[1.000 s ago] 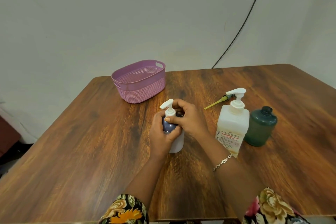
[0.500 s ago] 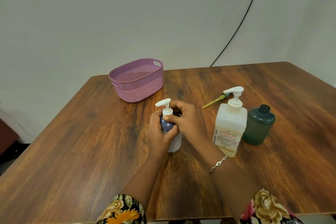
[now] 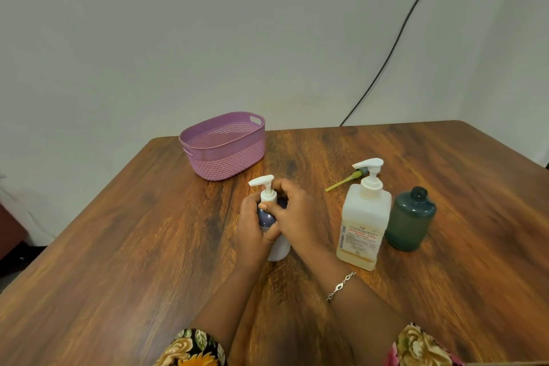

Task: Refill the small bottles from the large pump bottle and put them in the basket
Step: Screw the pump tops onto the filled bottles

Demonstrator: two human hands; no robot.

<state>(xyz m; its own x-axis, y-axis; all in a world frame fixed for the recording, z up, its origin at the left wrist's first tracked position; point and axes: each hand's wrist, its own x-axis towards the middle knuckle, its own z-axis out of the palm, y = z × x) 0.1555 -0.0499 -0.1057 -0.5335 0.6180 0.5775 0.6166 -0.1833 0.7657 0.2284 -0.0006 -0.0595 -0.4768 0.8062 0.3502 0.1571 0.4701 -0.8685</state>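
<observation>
While both hands clamp the small bottle (image 3: 279, 250) standing mid-bench (image 3: 118, 246), the left hand (image 3: 252, 226) grips its dark blue body and the right hand (image 3: 297, 214) pinches the white pump's collar. Just right stands the large pump bottle (image 3: 364, 226), yellowish liquid low inside, beside a capped green bottle (image 3: 411, 221). The purple basket (image 3: 228, 162) sits well behind.

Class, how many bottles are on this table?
3: the small pump bottle held at centre, the large pump bottle to its right, the green bottle rightmost. The basket may hide more.
</observation>
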